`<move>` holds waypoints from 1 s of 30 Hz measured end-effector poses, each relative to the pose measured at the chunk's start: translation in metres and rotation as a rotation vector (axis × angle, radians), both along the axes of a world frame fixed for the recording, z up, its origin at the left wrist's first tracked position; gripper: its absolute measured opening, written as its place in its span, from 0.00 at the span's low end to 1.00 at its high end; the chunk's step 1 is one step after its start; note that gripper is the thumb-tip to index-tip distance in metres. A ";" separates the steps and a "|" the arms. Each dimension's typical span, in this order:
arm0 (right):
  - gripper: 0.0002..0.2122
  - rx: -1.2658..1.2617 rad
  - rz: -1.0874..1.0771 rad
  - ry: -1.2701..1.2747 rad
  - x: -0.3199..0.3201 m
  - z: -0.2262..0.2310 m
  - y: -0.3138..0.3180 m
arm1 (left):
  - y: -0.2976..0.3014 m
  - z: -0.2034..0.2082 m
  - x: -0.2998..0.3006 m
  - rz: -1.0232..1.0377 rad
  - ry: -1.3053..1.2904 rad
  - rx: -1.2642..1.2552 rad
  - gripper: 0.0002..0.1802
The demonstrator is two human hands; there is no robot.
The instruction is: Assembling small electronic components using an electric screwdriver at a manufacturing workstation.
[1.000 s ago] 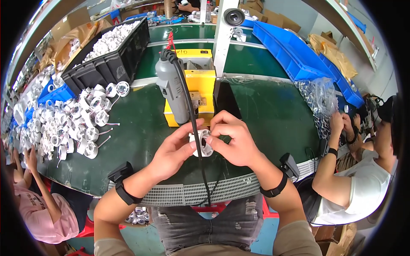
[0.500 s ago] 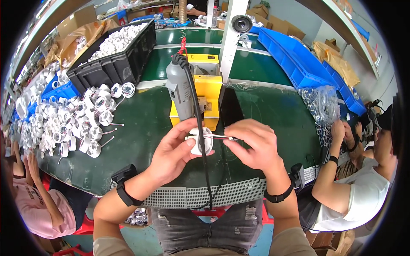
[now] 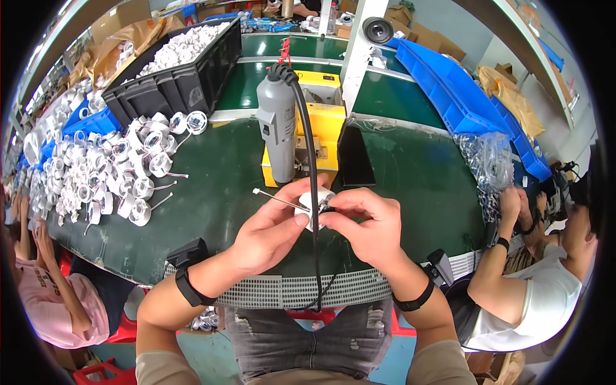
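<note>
The left hand [image 3: 273,231] and right hand [image 3: 366,224] together hold a small white fitting [image 3: 319,204] above the green work surface [image 3: 218,186]. A thin wire lead [image 3: 273,197] projects leftward from the fitting. A grey electric screwdriver [image 3: 277,128] hangs upright just behind, in front of a yellow fixture [image 3: 321,122]. A pile of white fittings [image 3: 96,173] lies to the left, near a black crate [image 3: 186,70].

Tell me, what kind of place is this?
Probably a factory assembly line. A big pile of white parts lies on a green work table, blue bins line the side, and both hands hold one small white part.
</note>
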State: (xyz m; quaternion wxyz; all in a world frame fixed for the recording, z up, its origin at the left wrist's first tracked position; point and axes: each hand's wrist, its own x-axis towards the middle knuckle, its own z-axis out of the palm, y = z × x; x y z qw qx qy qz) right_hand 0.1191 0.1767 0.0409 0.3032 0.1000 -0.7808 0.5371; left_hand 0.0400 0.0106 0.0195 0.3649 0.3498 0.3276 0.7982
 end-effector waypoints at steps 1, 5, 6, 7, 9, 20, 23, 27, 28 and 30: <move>0.11 -0.001 0.002 -0.002 -0.001 -0.001 0.000 | 0.000 0.000 0.001 0.002 -0.002 -0.001 0.31; 0.12 0.158 -0.073 0.140 0.000 -0.004 0.001 | 0.001 0.002 0.005 -0.024 0.029 0.021 0.33; 0.13 0.224 -0.106 0.122 0.002 -0.004 0.002 | 0.001 0.002 0.006 -0.042 0.013 0.019 0.34; 0.13 0.225 -0.106 0.121 0.001 -0.004 0.002 | 0.002 0.002 0.007 -0.043 0.012 0.021 0.34; 0.15 0.119 -0.083 0.116 -0.003 -0.004 0.002 | 0.003 0.000 0.008 -0.045 0.022 0.025 0.35; 0.12 0.067 -0.020 -0.087 -0.012 -0.006 0.010 | 0.004 -0.004 0.003 0.210 0.258 -0.363 0.32; 0.09 0.237 0.001 -0.100 -0.012 -0.005 0.009 | 0.005 -0.003 0.001 0.198 0.069 -0.370 0.19; 0.07 0.186 -0.221 0.093 -0.025 -0.001 0.001 | 0.007 -0.017 -0.009 0.174 0.000 -0.398 0.16; 0.16 0.112 -0.153 0.065 -0.030 0.002 0.003 | 0.007 -0.018 -0.009 0.178 -0.004 -0.391 0.16; 0.26 0.126 -0.139 0.054 -0.042 0.012 -0.007 | 0.011 -0.023 -0.009 0.096 0.001 -0.432 0.14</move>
